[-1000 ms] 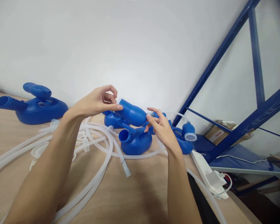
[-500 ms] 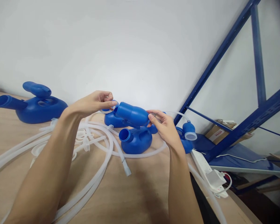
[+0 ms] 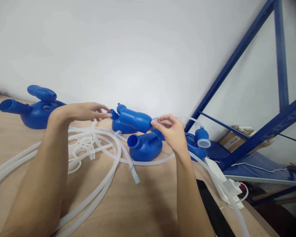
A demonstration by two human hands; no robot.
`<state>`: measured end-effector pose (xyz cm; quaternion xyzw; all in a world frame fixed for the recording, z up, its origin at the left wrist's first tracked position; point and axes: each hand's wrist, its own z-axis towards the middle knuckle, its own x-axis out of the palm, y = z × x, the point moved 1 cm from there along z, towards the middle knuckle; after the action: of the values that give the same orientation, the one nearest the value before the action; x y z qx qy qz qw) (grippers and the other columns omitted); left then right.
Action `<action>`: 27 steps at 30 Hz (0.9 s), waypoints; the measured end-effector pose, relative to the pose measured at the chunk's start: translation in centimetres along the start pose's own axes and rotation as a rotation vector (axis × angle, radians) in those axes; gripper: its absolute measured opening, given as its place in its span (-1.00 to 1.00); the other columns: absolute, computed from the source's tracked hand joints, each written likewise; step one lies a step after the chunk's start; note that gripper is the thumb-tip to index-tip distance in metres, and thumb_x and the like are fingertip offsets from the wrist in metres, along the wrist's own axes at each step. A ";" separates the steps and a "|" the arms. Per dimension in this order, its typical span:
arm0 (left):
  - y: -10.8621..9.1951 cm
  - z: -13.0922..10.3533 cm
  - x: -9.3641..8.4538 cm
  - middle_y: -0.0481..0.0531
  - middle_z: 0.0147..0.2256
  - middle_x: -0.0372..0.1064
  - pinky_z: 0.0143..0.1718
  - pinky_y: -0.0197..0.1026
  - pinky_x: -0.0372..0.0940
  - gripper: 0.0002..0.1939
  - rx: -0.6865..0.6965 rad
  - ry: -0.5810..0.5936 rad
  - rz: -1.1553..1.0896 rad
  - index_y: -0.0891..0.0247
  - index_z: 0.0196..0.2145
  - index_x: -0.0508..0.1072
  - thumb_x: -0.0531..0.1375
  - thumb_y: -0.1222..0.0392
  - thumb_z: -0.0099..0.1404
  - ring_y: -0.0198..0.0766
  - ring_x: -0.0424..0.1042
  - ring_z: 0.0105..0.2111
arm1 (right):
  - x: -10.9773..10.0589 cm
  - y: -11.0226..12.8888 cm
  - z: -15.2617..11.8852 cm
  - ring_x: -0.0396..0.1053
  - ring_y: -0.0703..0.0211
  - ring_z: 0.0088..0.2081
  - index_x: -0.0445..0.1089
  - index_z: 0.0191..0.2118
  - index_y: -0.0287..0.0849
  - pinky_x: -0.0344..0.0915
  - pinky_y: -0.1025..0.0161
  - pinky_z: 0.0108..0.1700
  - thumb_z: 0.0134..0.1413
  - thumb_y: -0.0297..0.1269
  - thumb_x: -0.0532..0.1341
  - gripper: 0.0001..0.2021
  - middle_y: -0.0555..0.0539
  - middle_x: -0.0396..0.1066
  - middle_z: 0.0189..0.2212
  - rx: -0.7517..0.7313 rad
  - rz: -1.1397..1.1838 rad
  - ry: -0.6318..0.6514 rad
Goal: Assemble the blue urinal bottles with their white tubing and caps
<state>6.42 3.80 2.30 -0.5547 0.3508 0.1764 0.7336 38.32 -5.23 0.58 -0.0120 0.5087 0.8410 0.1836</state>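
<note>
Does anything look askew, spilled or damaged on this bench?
One oddity: at right, a milky hose lies across the power strip, an untidy place for it. No spill shows, and the blue piece in the right hand has no visible damage.

Wall (image 3: 138, 65): brightly lit, palest mid-frame, greyer outward; light source out of view
Worktop (image 3: 128, 204): soft-edged shadows at lower centre and by the left forearm (image 3: 44, 177)
Bottle (image 3: 136, 120): faint sheen, no harsh glare
Left hand (image 3: 88, 111): slightly blurred
Rack (image 3: 236, 54): dim beneath
Edges: wide-angle stretching, dark upper-right corner
</note>
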 end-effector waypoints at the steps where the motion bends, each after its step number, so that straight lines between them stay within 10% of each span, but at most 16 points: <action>1: -1.3 -0.2 0.5 0.17 -0.09 0.58 -0.21 -0.09 0.41 -0.23 0.111 0.063 -0.065 0.12 0.09 0.56 0.40 -0.35 0.02 0.08 0.55 -0.13 | 0.2 0.1 0.0 0.62 -0.01 -0.26 0.44 -0.34 -0.14 0.48 0.15 -0.17 -0.15 0.01 0.54 -0.59 -0.11 0.64 -0.36 -0.026 0.030 -0.009; 4: -4.2 -0.3 1.9 0.13 0.15 0.45 -0.06 -0.14 0.43 -0.13 0.333 0.207 -0.171 0.04 0.28 0.34 0.39 -0.28 0.08 0.03 0.47 0.08 | 0.6 0.3 0.0 0.62 0.03 -0.24 0.46 -0.34 -0.15 0.50 0.14 -0.12 -0.06 0.03 0.50 -0.62 -0.11 0.64 -0.34 -0.072 0.099 -0.045; 15: -5.8 0.2 2.6 -0.08 -0.55 0.26 -0.50 -0.29 0.16 -0.56 0.505 -0.128 -0.165 0.23 -0.55 0.35 0.42 -0.15 0.02 -0.32 0.25 -0.49 | 0.3 0.4 0.0 0.65 0.01 -0.18 0.45 -0.37 -0.11 0.49 0.05 0.09 -0.13 0.07 0.55 -0.58 -0.07 0.67 -0.39 -0.027 0.307 0.001; 27: -4.0 0.2 1.3 0.03 -0.48 0.47 -0.38 -0.18 0.43 -0.53 0.419 -0.186 -0.373 0.26 -0.39 0.50 0.38 -0.24 0.11 -0.16 0.51 -0.45 | -1.7 0.4 -0.1 0.62 -0.03 -0.06 0.49 -0.19 -0.09 0.51 0.07 0.03 -0.01 0.01 0.50 -0.62 -0.08 0.65 -0.19 -0.168 0.129 0.035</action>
<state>9.97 2.55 4.14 -0.4275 0.2028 0.0125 0.8809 39.78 -6.01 1.26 -0.0090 0.4394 0.8904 0.1184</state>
